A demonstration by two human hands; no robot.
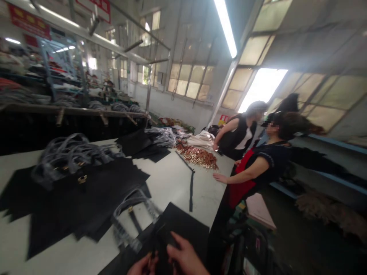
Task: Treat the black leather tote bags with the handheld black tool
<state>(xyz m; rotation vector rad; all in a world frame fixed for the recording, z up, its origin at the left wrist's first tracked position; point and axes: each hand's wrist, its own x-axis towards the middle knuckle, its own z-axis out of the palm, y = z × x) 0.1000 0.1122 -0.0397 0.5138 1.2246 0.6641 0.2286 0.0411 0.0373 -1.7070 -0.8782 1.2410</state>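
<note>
At the bottom of the head view, my left hand [145, 264] is closed, with a small gold-coloured glint at its fingertips; what it pinches is blurred. Close by on the right, my right hand [186, 255] grips a dark strap-like piece [164, 240] between thumb and fingers. Both hands are over a black bag panel [187, 223] lying at the table's near edge. Beside them, a handle wrapped in clear plastic [122, 225] arches over the panel's left side. A short black tab with a gold fitting [131, 209] shows inside that arch.
Black panels with plastic-wrapped handles [86, 198] are piled on the white table [163, 179] at left. A black strip [191, 191] lies mid-table, near a heap of brown pieces with gold rings [200, 157]. Two people [252, 164] stand along the right edge, one with a hand on the table.
</note>
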